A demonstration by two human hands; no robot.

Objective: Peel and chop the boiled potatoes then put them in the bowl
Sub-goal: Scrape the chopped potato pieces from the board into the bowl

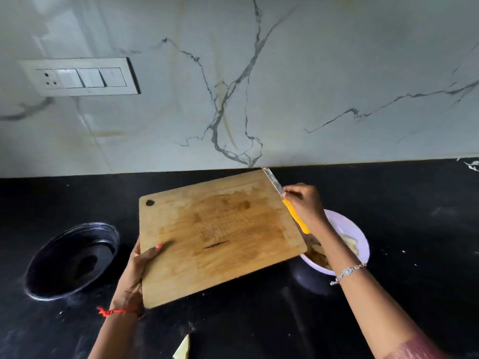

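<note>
Wall: pale veined marble wall (311,73) fills the back, with a switch panel (83,77) over to the left.
Counter: black counter (414,229), speckled with crumbs.
Board: there's the wooden cutting board (220,242), lifted and tilted, its right edge hanging over the bowl. The top is bare and damp-looking. It's stiff and fairly hefty, I'd say, so a firm hold on the edge suits it.
Dish: a dark round dish (72,260) sits to the left, well apart from the board.
Bowl: white bowl (359,233) on the right, half hidden under the board and forearm.
Left hand: the left hand (137,270) clamps the board's near-left edge, thumb on top, fingers out of sight beneath.
Right hand: the right hand (305,203) is wrapped round the knife, a fingertip up by the blade.
Knife: yellow-handled knife (294,213), lying along the board's right edge.
Potatoes: chopped potatoes (350,244) are in the bowl, pale and lumpy. Boiled, so likely soft, crumbly and a bit sticky; better scraped than pinched. I'd call the job all but finished.
Scrap: a pale scrap (182,348) at the near counter edge; peel or potato, I can't tell.
</note>
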